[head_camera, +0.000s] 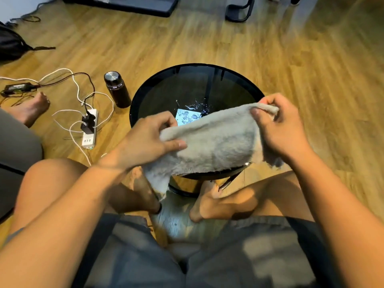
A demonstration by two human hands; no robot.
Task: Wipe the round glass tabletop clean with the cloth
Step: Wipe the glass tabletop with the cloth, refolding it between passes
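Observation:
A small round dark glass tabletop (170,90) with a black rim stands on the wooden floor in front of my knees. Water drops (190,115) lie near its middle. A grey fluffy cloth (214,142) is stretched in the air above the near half of the glass. My left hand (145,140) pinches the cloth's left edge, and my right hand (280,129) grips its upper right corner. A loose corner of the cloth hangs down past the table's near rim. The cloth hides the near part of the glass.
A dark steel flask (116,89) stands on the floor just left of the table. A white power strip (89,130) with plugs and tangled cables lies further left. Another person's bare foot (34,108) rests at far left. My own feet sit under the table.

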